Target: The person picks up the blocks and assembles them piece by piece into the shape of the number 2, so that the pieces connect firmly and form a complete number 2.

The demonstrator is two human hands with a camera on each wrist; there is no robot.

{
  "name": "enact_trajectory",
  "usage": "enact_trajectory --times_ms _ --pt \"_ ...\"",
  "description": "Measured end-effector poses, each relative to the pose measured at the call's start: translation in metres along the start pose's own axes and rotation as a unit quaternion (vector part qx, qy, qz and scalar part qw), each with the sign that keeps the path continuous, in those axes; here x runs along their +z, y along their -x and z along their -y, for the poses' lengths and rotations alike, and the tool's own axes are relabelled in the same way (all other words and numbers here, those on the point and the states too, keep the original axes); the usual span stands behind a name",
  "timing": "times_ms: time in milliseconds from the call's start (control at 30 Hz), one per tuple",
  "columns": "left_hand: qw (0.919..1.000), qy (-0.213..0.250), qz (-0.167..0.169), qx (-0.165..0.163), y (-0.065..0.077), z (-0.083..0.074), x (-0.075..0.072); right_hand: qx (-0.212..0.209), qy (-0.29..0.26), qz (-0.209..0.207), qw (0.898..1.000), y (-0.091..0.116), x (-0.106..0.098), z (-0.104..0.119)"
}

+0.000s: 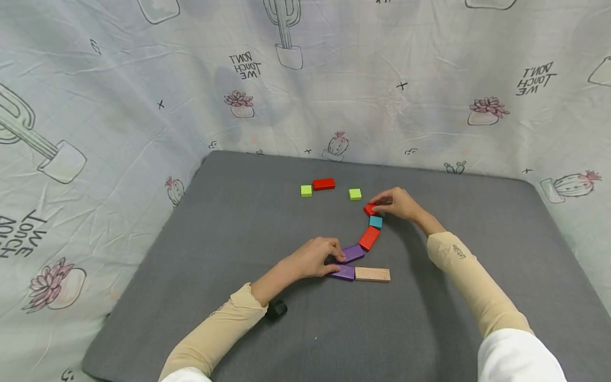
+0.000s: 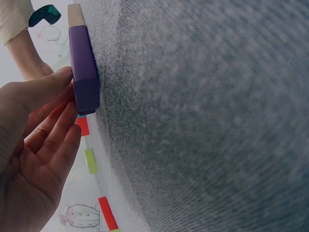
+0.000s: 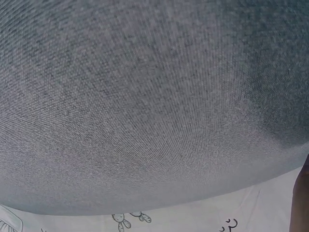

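My left hand (image 1: 312,258) is at two purple blocks, its thumb on the nearer purple block (image 1: 346,273) and a curled finger at the farther purple block (image 1: 354,253). In the left wrist view the thumb touches the upper edge of a purple block (image 2: 83,58), with the other fingers beyond it. A plain wooden block (image 1: 372,274) sits end to end with the nearer purple one. My right hand (image 1: 401,203) pinches a small red block (image 1: 368,209) between thumb and fingers. Below it, a blue block (image 1: 375,222) and a red block (image 1: 369,238) continue a curved row.
At the back of the grey table (image 1: 229,212) are a red block (image 1: 323,184) and two lime-green blocks, one left (image 1: 306,191) and one right (image 1: 355,194). A black object (image 1: 277,309) lies beside the left forearm. A cactus-print cloth (image 1: 363,95) hangs behind.
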State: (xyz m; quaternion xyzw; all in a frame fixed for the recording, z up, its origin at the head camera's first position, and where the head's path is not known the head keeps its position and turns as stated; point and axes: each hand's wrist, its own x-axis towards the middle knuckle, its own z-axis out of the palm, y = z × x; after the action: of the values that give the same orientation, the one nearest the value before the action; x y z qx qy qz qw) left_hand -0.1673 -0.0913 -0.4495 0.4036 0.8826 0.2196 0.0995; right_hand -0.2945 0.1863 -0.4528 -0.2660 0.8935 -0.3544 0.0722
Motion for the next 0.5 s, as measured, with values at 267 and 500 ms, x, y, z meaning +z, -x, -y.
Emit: enact_trajectory --times_ms 267,500 --pt "0.9999 0.008 0.000 0.009 0.000 0.001 0.002 -0.004 0.006 -0.025 1.000 -0.007 -0.006 0.005" --pt "1.0000 0.001 0.001 0.007 -0.001 0.003 0.000 0.023 -0.003 -0.015 1.000 -0.030 -0.011 0.016"
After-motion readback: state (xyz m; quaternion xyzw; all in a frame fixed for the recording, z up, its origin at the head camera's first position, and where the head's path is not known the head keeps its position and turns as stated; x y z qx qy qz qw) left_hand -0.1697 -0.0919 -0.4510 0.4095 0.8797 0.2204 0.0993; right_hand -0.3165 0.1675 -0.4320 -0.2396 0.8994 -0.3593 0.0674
